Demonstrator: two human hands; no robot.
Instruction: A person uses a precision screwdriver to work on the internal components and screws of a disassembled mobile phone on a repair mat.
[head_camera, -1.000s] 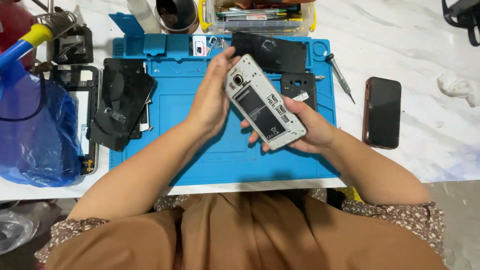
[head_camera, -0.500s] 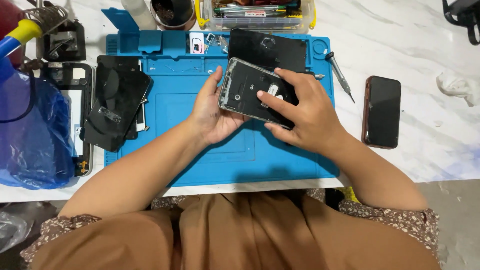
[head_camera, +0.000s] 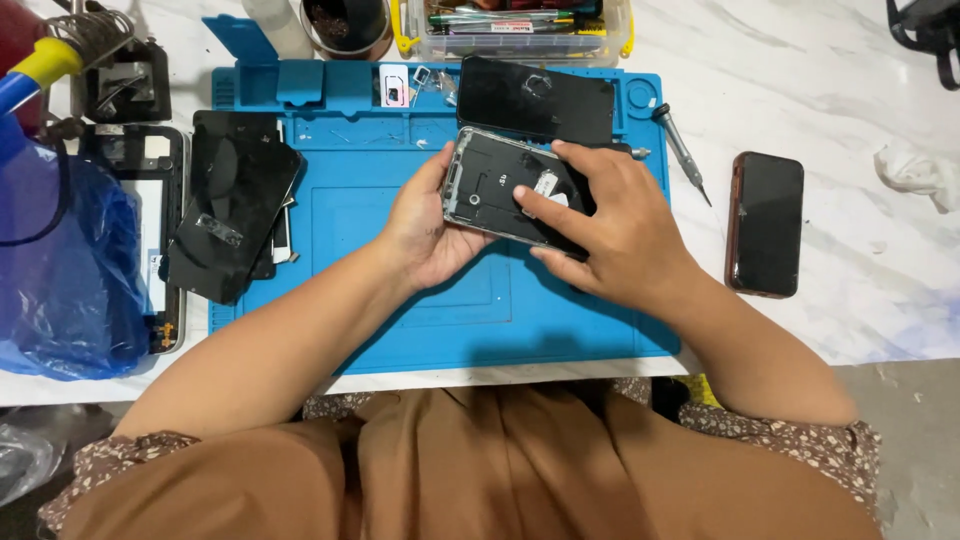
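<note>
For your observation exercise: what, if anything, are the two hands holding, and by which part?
Both hold the opened phone: the left hand cups its left end and underside, while the right hand covers its right end, fingers pressed on its dark upper face.

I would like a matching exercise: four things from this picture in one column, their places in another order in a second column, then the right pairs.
Things:
1. screwdriver
2. blue plastic bag
3. opened phone
4. phone with dark screen

Places:
A. held in both hands over the blue mat
B. far left on the table
C. at the mat's right edge
D. on the marble, right of the mat

Pairs: 1-C, 2-B, 3-A, 4-D
</note>
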